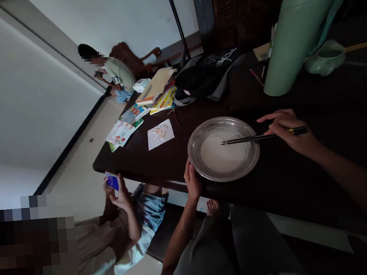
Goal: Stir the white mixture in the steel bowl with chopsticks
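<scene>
A round metal bowl [195, 162] stands on the dark table and holds a whitish, milky substance [217, 160]. At its near left side, my left hand [193, 181] grips the bowl by the outer wall, the fingers partly hidden under the rim. My right hand [286, 131], to the right of the bowl, is closed round a pair of black chopsticks [250, 139], its index finger stretched out. The chopsticks lie almost level across the bowl's right rim, their tips at the white substance.
Cotton swabs [160, 133] lie on a white sheet left of the bowl. Books [157, 91] and a black bag [200, 77] are behind. A tall green flask [293, 44] and a small green cup [326, 58] stand back right. One person [96, 246] holds a phone nearby; another [119, 74] sits farther off.
</scene>
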Demonstrator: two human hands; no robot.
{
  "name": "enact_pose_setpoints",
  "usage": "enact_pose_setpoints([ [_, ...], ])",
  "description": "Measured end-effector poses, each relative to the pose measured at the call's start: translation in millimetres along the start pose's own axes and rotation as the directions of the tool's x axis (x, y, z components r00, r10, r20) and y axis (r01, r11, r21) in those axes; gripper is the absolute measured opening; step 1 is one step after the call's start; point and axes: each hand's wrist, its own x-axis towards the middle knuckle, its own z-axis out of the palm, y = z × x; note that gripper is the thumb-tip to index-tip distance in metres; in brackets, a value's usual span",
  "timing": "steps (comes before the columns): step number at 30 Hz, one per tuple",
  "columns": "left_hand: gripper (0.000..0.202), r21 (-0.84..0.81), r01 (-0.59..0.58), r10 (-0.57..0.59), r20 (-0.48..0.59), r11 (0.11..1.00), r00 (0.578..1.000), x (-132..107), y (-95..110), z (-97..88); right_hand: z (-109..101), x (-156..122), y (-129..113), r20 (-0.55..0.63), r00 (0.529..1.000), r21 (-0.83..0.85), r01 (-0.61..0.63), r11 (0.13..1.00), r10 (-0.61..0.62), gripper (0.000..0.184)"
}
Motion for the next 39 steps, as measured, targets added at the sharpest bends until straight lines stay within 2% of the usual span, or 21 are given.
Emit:
enact_pose_setpoints([
  [2,0.067,0.006,0.003,-0.003,-0.006,1.0,1.0,0,-1,0.7,-3,1,1,-0.032,0.999,0.047,-0.016,0.999,0.018,0.048],
  [4,0.068,0.011,0.002,-0.002,-0.002,1.0,1.0,0,-1,1.0,0,-1,0,0.016,1.0,0.079,-0.016,0.997,0.015,0.049],
  [7,0.067,0.025,0.0,0.0,0.001,1.0,1.0,0,-1,0.9,9,-4,-2,0.131,0.991,0.039,-0.006,0.999,0.001,0.038],
  [9,0.067,0.037,-0.001,0.002,-0.003,0.999,1.0,0,-1,0.8,11,-4,-2,0.14,0.99,-0.011,0.008,1.0,-0.006,0.031],
  [12,0.069,0.046,0.005,-0.005,-0.003,0.999,1.0,1,0,0.9,3,-1,-1,0.021,1.0,-0.034,0.01,0.999,-0.009,0.034],
  [15,0.071,0.044,0.015,-0.015,-0.001,0.999,1.0,1,1,1.3,-4,1,0,-0.102,0.995,0.069,0.013,0.998,-0.005,0.047],
  [16,0.071,0.044,0.012,-0.012,0.001,0.999,1.0,1,2,1.4,-4,0,1,-0.092,0.996,0.111,0.021,0.994,-0.011,0.05],
  [18,0.071,0.055,0.002,-0.003,0.009,0.998,1.0,0,3,1.6,1,-2,1,0.005,0.999,0.15,0.039,0.988,-0.04,0.048],
  [20,0.069,0.074,-0.003,0.002,0.004,0.997,1.0,0,5,1.7,9,-5,1,0.122,0.99,0.113,0.051,0.992,-0.065,0.037],
  [22,0.068,0.081,0.002,-0.002,-0.006,0.997,1.0,-1,5,1.8,13,-6,0,0.155,0.985,0.045,0.065,0.997,-0.072,0.027],
  [25,0.067,0.056,0.009,-0.009,-0.004,0.998,1.0,0,3,2.0,6,-3,-1,0.049,0.997,-0.005,0.052,0.999,-0.051,0.032],
  [27,0.067,0.025,0.007,-0.007,0.002,1.0,1.0,0,0,2.1,-2,-1,-1,-0.038,0.999,0.04,0.037,0.998,-0.036,0.045],
  [29,0.068,0.0,0.004,-0.004,0.001,1.0,1.0,1,-2,2.1,-4,0,-1,-0.064,0.997,0.117,0.055,0.992,-0.048,0.052],
  [32,0.069,-0.01,0.001,-0.001,-0.01,1.0,1.0,1,-4,1.9,5,-3,1,0.053,0.993,0.147,0.096,0.984,-0.105,0.045],
  [35,0.069,-0.027,0.011,-0.012,-0.011,1.0,1.0,1,-4,1.8,16,-7,4,0.171,0.978,0.071,0.109,0.992,-0.119,0.028],
  [37,0.068,-0.031,0.019,-0.019,0.0,0.999,1.0,1,-5,2.0,15,-6,5,0.134,0.986,0.014,0.099,0.995,-0.1,0.026],
  [39,0.067,-0.034,0.021,-0.021,0.001,0.999,1.0,2,-5,2.1,7,-3,5,0.025,0.997,-0.007,0.07,0.998,-0.07,0.033],
])
